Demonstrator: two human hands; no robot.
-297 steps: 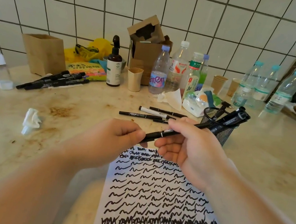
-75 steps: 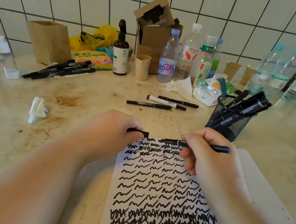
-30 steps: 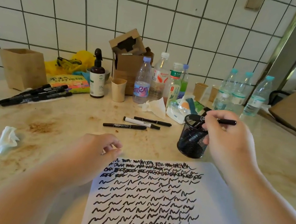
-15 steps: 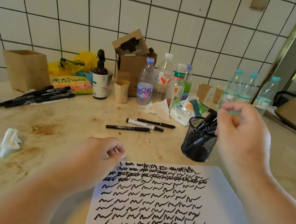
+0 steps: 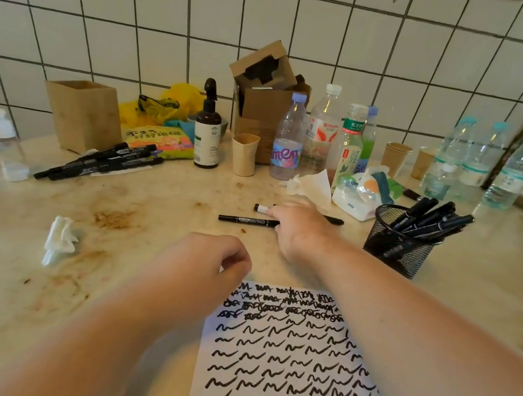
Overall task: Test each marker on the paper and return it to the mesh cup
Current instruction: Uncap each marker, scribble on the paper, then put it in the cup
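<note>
Head view, nearest first: the paper (image 5: pixel 295 372) lies before me, crowded with black squiggles and with only a little white left along its right margin. My left hand (image 5: pixel 206 264) rests at the sheet's top left corner, fingers loosely curled, holding nothing I can see. Beyond it my right hand (image 5: pixel 296 226) reaches over the three loose markers on the counter (image 5: pixel 34 299). Its fingertips lie on the black marker (image 5: pixel 246 220) and the white-barrelled marker (image 5: pixel 262 208), and a third marker (image 5: pixel 334 221) pokes out past my knuckles. Whether my fingers have closed round one yet I cannot tell; the back of the hand hides them. To the right stands the mesh cup (image 5: pixel 395 248), bristling with markers. Farther back, another bunch of markers (image 5: pixel 99 161) lies by the wooden box (image 5: pixel 82 113).

I judge I am at the picking-up step. Next I need to pinch one barrel clear of its neighbours, bring it over the sheet, pull the cap with my left hand, and find a bare patch.
</note>
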